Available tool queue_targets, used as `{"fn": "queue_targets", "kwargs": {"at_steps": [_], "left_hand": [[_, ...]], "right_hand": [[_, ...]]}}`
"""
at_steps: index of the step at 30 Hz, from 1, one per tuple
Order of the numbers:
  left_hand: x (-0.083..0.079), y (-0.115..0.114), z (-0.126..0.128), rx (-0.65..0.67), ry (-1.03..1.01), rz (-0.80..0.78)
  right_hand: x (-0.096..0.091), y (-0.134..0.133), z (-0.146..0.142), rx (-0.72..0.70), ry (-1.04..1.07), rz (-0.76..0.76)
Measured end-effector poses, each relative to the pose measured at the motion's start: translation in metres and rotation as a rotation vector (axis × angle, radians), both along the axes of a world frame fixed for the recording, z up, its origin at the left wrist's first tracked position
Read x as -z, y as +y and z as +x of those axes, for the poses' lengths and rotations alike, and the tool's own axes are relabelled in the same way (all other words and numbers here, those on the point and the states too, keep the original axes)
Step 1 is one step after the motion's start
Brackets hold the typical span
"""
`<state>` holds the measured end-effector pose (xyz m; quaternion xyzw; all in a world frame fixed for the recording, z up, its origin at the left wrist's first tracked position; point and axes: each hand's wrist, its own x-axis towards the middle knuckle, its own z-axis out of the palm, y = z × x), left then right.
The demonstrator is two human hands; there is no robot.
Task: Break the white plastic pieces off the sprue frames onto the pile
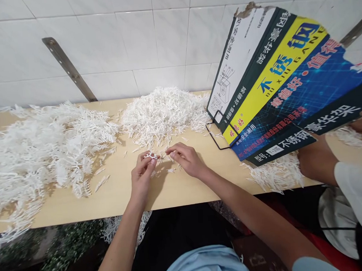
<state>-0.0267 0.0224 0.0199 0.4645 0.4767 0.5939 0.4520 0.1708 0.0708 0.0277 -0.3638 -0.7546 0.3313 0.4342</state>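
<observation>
The left hand [143,175] pinches a white plastic piece [150,155]; the right hand [187,159], fingers curled, touches loose white sticks [170,160] on the table [117,192].

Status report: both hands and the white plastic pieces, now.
Left hand pinching a white plastic piece. Right hand fingering loose pieces beside it. Sorted pile behind, branched heap to the left. Printed cardboard box at right, clear of hands.

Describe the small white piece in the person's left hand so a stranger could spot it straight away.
Start at the long wooden table against the tiled wall, then find the two hands at its front middle. The left hand pinches a small white plastic piece at its fingertips. Unlike the heaped white sprigs behind, it is held up alone, clear of the piles.
</observation>
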Motion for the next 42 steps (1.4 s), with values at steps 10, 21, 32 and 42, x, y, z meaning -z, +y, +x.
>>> {"fn": "queue_targets", "kwargs": {"at_steps": [10, 21, 32, 42], "left_hand": [[0.006, 0.004, 0.001, 0.089, -0.224, -0.111], [0.002, 0.001, 0.006, 0.149, -0.119, -0.094], [0.003, 0.0, 0.007, 0.061, 0.236, -0.088], [0.013, 0.0, 0.001, 0.156, 0.467, -0.056]], "right_hand": [[-0.004, -0.012, -0.015, -0.116, -0.08, -0.106], [0.005, -0.005, -0.017, -0.057, 0.177, -0.359], [-0.009, -0.013, -0.013, -0.006, -0.002, -0.326], [0.018, 0.016, -0.004, 0.39, 0.38, -0.293]]}}
